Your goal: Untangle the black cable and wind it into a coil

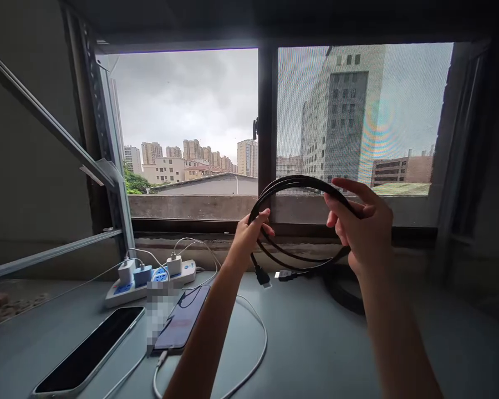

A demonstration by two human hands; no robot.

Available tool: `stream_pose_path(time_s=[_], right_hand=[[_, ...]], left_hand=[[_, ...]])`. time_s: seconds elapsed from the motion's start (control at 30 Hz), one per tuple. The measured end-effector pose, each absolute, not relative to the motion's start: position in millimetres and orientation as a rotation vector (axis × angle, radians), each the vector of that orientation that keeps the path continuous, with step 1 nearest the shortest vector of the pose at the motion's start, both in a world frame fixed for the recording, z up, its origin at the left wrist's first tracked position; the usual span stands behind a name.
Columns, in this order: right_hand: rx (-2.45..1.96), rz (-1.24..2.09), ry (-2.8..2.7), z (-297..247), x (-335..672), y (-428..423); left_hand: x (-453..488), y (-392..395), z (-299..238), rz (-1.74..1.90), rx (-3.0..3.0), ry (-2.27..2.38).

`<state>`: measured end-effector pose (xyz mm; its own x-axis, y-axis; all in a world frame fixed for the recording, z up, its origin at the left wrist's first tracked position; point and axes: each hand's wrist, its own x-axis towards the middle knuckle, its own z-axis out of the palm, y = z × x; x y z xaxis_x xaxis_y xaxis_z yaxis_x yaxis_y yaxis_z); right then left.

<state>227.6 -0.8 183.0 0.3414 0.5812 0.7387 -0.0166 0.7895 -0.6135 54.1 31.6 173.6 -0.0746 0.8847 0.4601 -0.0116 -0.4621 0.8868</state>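
Observation:
A black cable (300,182), wound into a loose coil, is held up in front of the window between my two hands. My left hand (253,231) is closed round the coil's left side, thumb on top. At its upper right side my right hand (360,221) grips the coil with thumb and fingers, the index finger raised. Two plug ends dangle under the coil: one black plug (263,276) points down, and the other plug (286,275) shows a bright metal tip facing left. Behind my right wrist, another black coil (344,293) lies on the table, partly hidden.
On the left of the table (303,343) stands a white power strip (149,284) with several chargers plugged in. One phone (91,352) lies near the front left, and a second phone (187,318) has a white charging cable (263,354). A metal frame (112,138) borders the window.

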Motion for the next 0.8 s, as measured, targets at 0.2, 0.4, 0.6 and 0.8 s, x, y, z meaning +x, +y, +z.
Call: stream_pose_path(time_s=[0.2, 0.4, 0.6, 0.8], right_hand=[[-0.757, 0.425, -1.373, 175, 228, 15], [-0.942, 0.326, -1.692, 163, 240, 29], [-0.673, 0.603, -1.753, 169, 218, 17], [-0.605, 0.814, -1.485, 179, 228, 1]], left_hand=[[59, 31, 174, 1.723, 1.135, 0.713], [40, 27, 178, 2.152, 1.408, 1.073], [47, 9, 186, 2.123, 1.432, 1.062], [64, 5, 182, 1.890, 1.333, 0.824]])
